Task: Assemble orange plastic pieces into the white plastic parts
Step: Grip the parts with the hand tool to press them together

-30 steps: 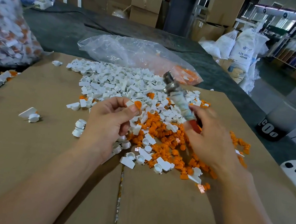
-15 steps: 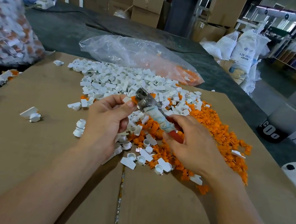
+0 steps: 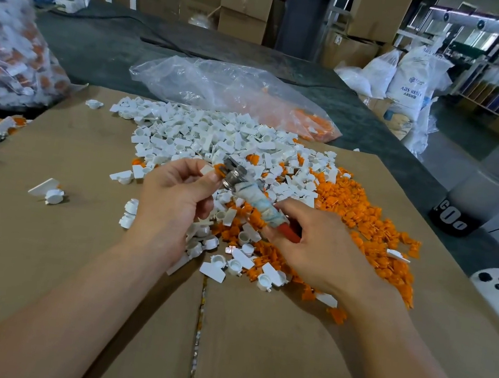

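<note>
- Cardboard covers our worktop [image 3: 71, 276] — a clear bag [image 3: 222, 93] lies just beyond it.
- White parts [image 3: 205, 132] are heaped mid-sheet, with orange pieces [image 3: 365, 216] spread to their right.
- Our left hand [image 3: 173, 201] pinches one white part [image 3: 206, 170] above the heap.
- Our right hand [image 3: 319, 252] has its fingers [image 3: 290, 208] clenched round a tool [image 3: 253, 197] — its metal head meets that part.

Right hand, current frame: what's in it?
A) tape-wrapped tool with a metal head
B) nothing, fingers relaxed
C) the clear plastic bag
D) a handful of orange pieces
A: the right hand grips the tape-wrapped tool near its red handle, with the metal head up against the white part pinched in the left hand.
</note>
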Demonstrator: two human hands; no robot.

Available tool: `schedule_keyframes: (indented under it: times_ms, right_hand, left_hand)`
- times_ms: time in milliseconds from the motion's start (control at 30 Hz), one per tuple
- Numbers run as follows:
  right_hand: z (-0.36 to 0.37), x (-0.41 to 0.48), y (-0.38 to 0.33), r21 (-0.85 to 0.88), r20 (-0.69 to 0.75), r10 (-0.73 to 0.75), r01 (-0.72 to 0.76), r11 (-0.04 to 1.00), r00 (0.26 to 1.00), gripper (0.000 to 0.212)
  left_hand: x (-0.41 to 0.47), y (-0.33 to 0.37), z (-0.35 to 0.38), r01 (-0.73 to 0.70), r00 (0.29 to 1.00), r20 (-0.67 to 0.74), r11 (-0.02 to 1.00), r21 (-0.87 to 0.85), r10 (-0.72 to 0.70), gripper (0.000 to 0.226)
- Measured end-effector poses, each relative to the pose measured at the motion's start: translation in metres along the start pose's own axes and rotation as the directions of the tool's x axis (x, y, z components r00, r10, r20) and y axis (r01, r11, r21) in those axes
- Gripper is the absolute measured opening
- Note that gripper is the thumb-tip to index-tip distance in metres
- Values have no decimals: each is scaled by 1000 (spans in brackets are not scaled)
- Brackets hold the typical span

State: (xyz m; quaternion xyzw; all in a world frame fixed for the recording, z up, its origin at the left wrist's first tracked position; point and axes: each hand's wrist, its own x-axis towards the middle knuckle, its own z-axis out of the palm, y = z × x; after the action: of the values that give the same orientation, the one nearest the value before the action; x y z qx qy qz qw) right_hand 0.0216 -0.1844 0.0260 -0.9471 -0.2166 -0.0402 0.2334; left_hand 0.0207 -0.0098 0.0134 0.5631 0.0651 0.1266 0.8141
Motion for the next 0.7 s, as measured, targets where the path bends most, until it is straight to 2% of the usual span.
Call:
schedule_keyframes:
  times_ms: [100, 200, 467, 700]
  right_hand:
    - [3, 1, -2, 25, 24, 10, -10, 1000, 1000, 10]
    - [7, 2, -3, 29, 23, 19, -19, 999, 1000, 25]
    - [12, 3, -5, -19, -21, -3, 3, 1000, 1000, 15]
    - [14, 3, -2, -60, -79, -19, 15, 998, 997, 20]
  left_hand:
    - [0, -1, -1, 4, 1000, -17, 1000, 6, -4, 24]
    - [1, -1, -3, 11, 1000, -24, 1000, 11, -10, 25]
    - [2, -1, -5, 20, 999, -51, 1000, 12, -19, 27]
    - [1, 0, -3, 33, 998, -59, 999, 19, -32, 23]
